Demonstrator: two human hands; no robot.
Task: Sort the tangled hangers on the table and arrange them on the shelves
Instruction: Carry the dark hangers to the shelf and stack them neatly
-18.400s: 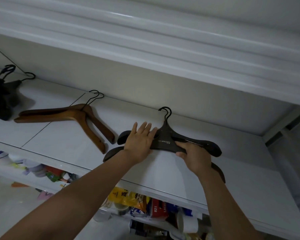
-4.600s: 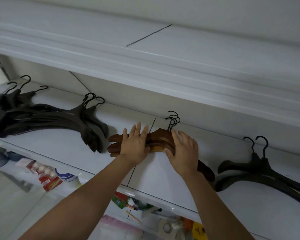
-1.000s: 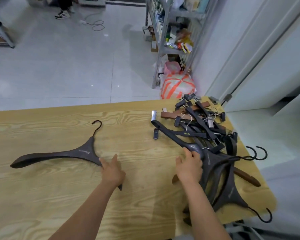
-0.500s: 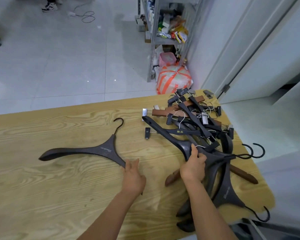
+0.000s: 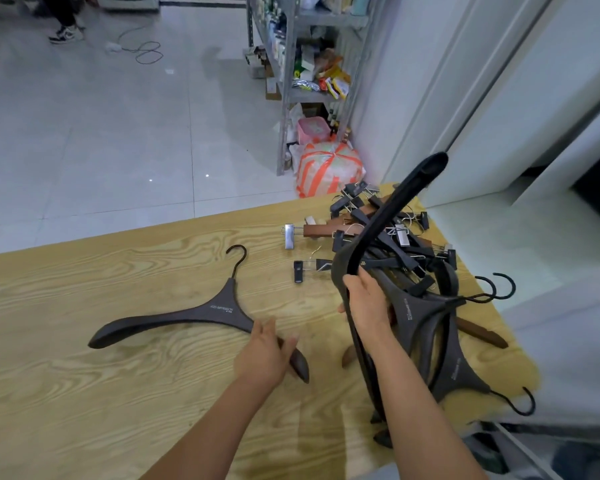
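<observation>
Head view: right hand is clenched around a dark coat hanger at its bend, one arm of it tilted up and away over the tangle of hangers, the rest of it hidden behind hand and forearm. The tangle sits on the right end of the wooden table: black and brown clip hangers at the far side, larger dark coat hangers at the near side, touching and overlapping, several black hooks past the table's right edge. A single dark hanger lies flat mid-table, apart from the tangle, hook pointing away from the person. Left hand lies over that hanger's right arm, whose tip pokes out beyond the hand; can't tell whether it grips or just rests there. Beyond the table: pale tiled floor, an orange-and-white striped bundle just beside a metal shelving rack full of packets, a pink basket at its foot. Far left: a loose cable on the floor, someone's sneakers.
</observation>
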